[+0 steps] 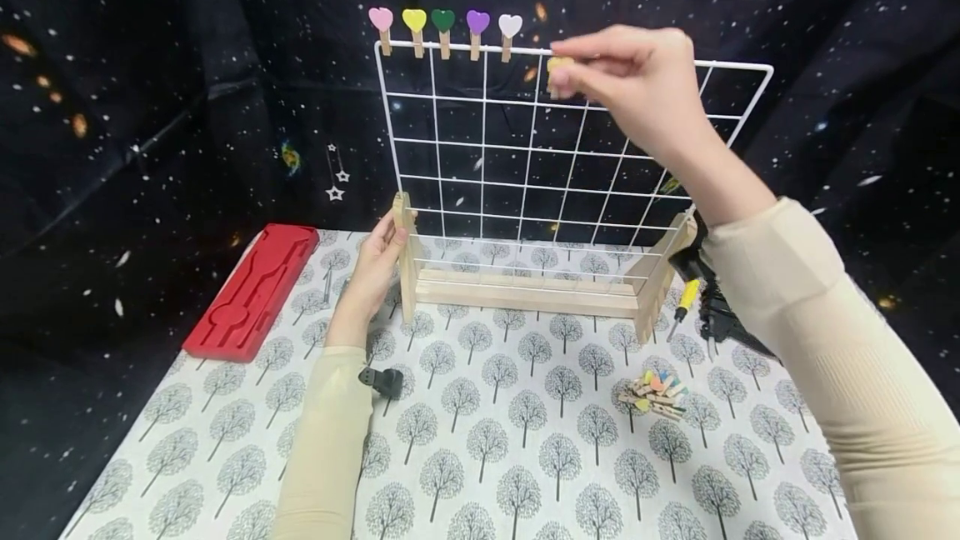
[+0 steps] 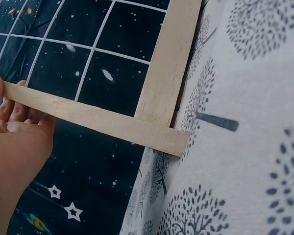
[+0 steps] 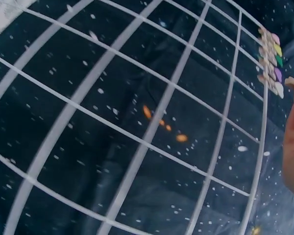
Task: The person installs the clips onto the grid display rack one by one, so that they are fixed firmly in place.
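Note:
A white wire grid [image 1: 483, 140] stands upright in a wooden stand. My left hand [image 1: 375, 265] grips the stand's left wooden upright [image 1: 407, 265]; in the left wrist view the thumb and fingers lie around its end. At the grid's top wire, my right hand [image 1: 648, 77] pinches a small wooden clothespin [image 1: 557, 73] with a yellowish top, partly covered by the fingertips. Left of it, several heart clothespins sit on the top wire: pink [image 1: 381, 21], yellow [image 1: 415, 22], green [image 1: 443, 22], purple [image 1: 477, 22] and white [image 1: 510, 26].
A small pile of clothespins [image 1: 656, 394] lies on the tree-print cloth [image 1: 495, 440] at the right. A red molded tray [image 1: 251, 294] rests at the left. Beyond the stand's right foot are a yellow-handled screwdriver [image 1: 686, 297] and black items [image 1: 720, 319]. A dark starry backdrop hangs behind.

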{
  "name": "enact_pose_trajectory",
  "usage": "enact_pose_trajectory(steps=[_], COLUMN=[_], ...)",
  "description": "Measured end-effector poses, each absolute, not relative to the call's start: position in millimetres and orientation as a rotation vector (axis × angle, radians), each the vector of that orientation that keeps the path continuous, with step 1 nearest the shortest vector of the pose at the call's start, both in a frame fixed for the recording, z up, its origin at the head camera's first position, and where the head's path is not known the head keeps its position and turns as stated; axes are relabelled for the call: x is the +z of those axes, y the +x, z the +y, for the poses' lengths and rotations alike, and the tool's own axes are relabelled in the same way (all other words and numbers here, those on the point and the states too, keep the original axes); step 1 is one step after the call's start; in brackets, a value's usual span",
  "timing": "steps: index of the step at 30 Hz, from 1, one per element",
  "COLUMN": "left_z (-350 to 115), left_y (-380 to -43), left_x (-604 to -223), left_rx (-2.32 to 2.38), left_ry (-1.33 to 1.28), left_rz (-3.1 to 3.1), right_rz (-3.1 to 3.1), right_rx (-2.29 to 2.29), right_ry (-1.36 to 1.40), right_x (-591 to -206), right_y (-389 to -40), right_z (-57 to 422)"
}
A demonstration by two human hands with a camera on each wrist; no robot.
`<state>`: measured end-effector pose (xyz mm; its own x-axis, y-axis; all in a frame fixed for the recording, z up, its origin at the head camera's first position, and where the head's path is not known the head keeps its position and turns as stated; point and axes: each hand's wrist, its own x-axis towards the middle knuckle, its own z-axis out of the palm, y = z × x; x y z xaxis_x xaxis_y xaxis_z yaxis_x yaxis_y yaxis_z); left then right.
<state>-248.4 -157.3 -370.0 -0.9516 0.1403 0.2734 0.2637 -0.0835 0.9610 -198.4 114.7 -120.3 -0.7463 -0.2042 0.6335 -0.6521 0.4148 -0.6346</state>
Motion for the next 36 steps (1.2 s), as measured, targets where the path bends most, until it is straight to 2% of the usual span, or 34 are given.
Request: enact_pose_trajectory(steps=[6, 12, 27, 36], left_z=[-157, -158, -158, -158], left_y=[-249, -249, -249, -248], left_x=[-370, -371, -371, -371], left_rx=[-2.200, -2.212, -2.224, -2.225], left_ry=[-0.458, -0.461, -0.475, -0.467], left_rz=[-2.068, -2.067, -2.053, -2.050], right_rz=[-2.349, -2.434, -2.444, -2.555], right_rx=[1.280, 1.231, 1.025, 0.658], right_ry=[0.563, 0.443, 0.442, 0.447], right_x=[-100, -94, -84, -85], right_y=[-229, -242, -237, -232], right_z=[114, 113, 99, 89])
